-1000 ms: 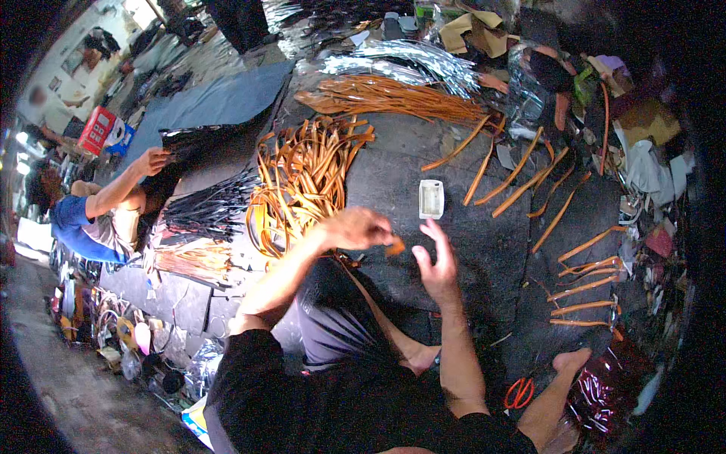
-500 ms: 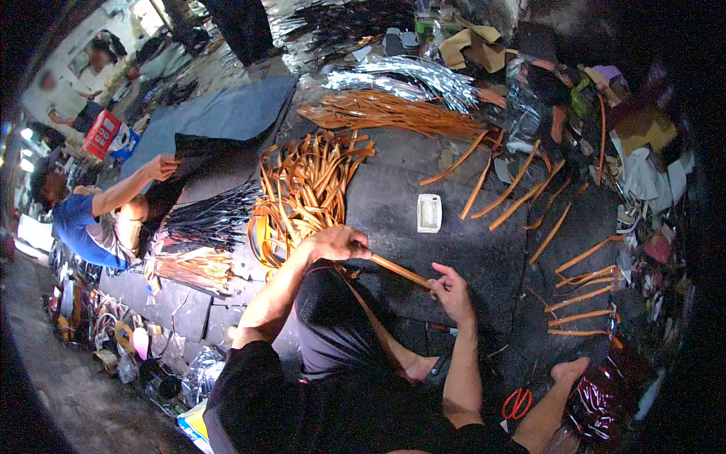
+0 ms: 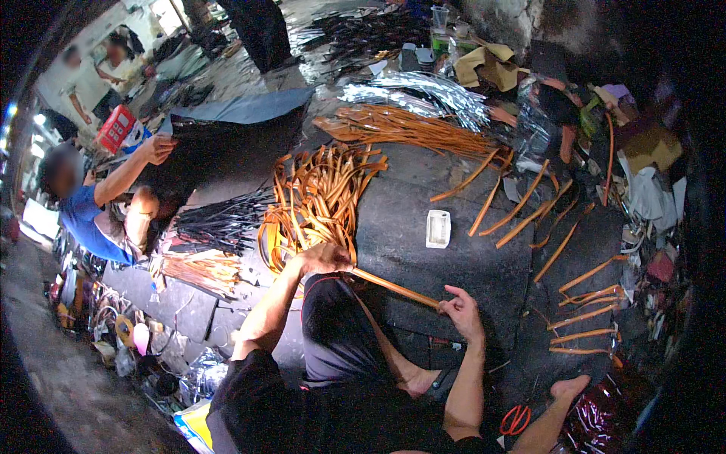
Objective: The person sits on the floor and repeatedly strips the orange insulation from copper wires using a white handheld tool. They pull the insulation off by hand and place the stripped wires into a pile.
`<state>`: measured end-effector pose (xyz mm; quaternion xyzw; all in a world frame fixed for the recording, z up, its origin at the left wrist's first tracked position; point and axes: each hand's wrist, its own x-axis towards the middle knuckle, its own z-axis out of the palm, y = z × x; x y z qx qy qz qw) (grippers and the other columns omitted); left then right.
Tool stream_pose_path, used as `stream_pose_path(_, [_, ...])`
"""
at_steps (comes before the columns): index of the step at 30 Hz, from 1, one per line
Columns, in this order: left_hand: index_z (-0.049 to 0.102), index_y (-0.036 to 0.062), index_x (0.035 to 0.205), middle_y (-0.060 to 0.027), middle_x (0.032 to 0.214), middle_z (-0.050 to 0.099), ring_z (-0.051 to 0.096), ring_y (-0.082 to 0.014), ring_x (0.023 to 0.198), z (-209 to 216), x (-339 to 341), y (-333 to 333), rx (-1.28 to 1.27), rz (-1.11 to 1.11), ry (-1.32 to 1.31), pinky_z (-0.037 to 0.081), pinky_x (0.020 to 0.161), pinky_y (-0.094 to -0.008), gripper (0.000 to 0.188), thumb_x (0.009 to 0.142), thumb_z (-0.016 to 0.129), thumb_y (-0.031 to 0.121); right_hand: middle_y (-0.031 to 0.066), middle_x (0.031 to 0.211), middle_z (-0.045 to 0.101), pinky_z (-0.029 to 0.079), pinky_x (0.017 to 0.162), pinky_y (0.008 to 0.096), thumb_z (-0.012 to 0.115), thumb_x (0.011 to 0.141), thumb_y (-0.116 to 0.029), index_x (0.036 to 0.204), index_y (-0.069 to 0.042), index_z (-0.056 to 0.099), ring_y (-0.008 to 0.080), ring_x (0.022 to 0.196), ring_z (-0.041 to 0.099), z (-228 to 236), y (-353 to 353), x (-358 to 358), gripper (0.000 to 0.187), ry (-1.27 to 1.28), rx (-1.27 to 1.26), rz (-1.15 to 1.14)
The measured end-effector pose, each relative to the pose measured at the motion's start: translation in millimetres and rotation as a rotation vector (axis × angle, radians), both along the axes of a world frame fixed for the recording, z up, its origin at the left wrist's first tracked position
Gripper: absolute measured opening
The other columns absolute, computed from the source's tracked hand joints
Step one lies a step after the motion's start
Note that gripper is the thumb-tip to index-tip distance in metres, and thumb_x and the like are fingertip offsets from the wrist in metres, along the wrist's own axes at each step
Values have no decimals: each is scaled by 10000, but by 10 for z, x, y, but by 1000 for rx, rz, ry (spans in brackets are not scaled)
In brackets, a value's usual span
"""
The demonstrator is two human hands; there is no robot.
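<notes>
A tan leather-like strip (image 3: 395, 286) is stretched between my hands, slanting down to the right over my bent knee. My left hand (image 3: 327, 259) is closed on its upper end, beside a tangled heap of tan strips (image 3: 314, 197). Thumb and finger of my right hand (image 3: 461, 312) pinch the lower end, with the index finger raised. Beyond the strip, a small white rectangular dish (image 3: 438, 228) sits on the dark mat. Several separate tan strips (image 3: 582, 337) lie in rows at the right.
A long bundle of brown strips (image 3: 408, 129) lies at the back, with shiny silver strips (image 3: 423, 94) behind it. Red-handled scissors (image 3: 516, 420) rest near my foot. At the left a co-worker in blue (image 3: 94, 223) lifts a dark sheet (image 3: 234, 144). Scraps (image 3: 650, 189) pile up along the right.
My hands have drawn apart, so a longer length of strip shows between them. The co-worker's dark sheet is lifted and folded over further. The whole view has shifted slightly.
</notes>
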<state>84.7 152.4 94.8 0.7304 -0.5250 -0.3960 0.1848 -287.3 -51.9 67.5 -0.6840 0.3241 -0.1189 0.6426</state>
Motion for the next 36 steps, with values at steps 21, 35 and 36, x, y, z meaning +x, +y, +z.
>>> stream_pose_path(21, [697, 127, 1021, -76, 915, 712, 670, -217, 889, 212, 301, 200, 59, 129, -88, 511, 780, -352, 246, 854, 676, 306, 30, 810, 650, 498, 721, 247, 687, 861, -92, 1265, -27, 542, 101, 741, 605, -41, -7, -28, 434, 8, 69, 41])
stream_pose_path(35, [693, 132, 1008, -121, 894, 702, 679, -272, 872, -352, 427, 360, -23, 171, -265, 517, 766, -390, 325, 840, 668, 410, 57, 875, 644, 522, 631, 247, 664, 870, -78, 1214, 5, 564, 104, 750, 603, -323, -96, -94, 368, -6, 30, -142])
stream_pose_path(36, [693, 133, 1009, -122, 892, 702, 679, -270, 873, -415, 460, 410, -46, 177, -239, 517, 764, -387, 324, 839, 670, 408, 61, 878, 645, 528, 636, 253, 664, 869, -76, 1213, 5, 564, 109, 754, 608, -359, -88, -75, 367, -23, 40, -160])
